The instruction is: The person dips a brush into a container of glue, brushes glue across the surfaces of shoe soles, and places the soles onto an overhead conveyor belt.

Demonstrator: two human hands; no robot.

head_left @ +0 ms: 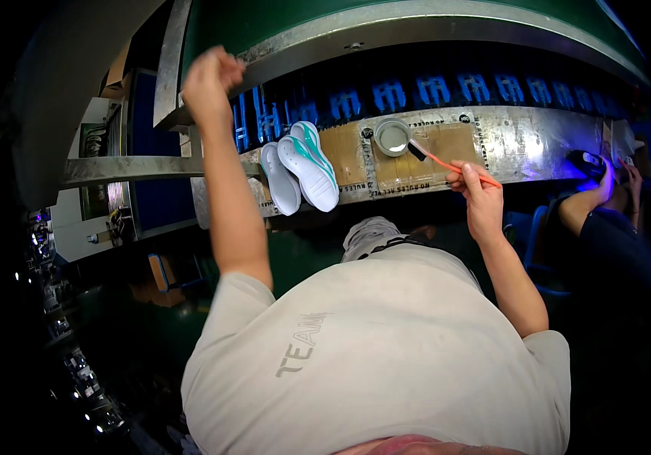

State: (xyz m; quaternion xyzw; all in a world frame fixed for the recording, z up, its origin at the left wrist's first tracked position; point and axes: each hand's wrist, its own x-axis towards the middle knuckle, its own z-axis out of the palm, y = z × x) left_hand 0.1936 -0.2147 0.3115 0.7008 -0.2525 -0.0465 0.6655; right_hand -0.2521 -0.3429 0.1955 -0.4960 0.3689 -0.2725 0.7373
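My right hand [477, 199] is closed on the orange handle of a small brush [447, 164]. The brush's dark bristles are beside the rim of a round cup [393, 138] with pale, cloudy contents. Up at the left, my left hand [212, 82] is raised at the metal frame, its fingers bent and slightly smeared. Nothing can be made out in those fingers. Below it, a white shoe sole with teal stripes [312, 171] lies against a plainer white sole [281, 182] at the left end of the bench, their near ends over its front edge.
Cardboard [432, 148] fixed with printed tape covers part of the metal bench [519, 140]. Behind it runs a row of blue-lit parts [390, 95], under a metal rail [416, 19] edging a green surface. A metal bar [132, 171] extends left. Another person's arm [591, 199] is at the right.
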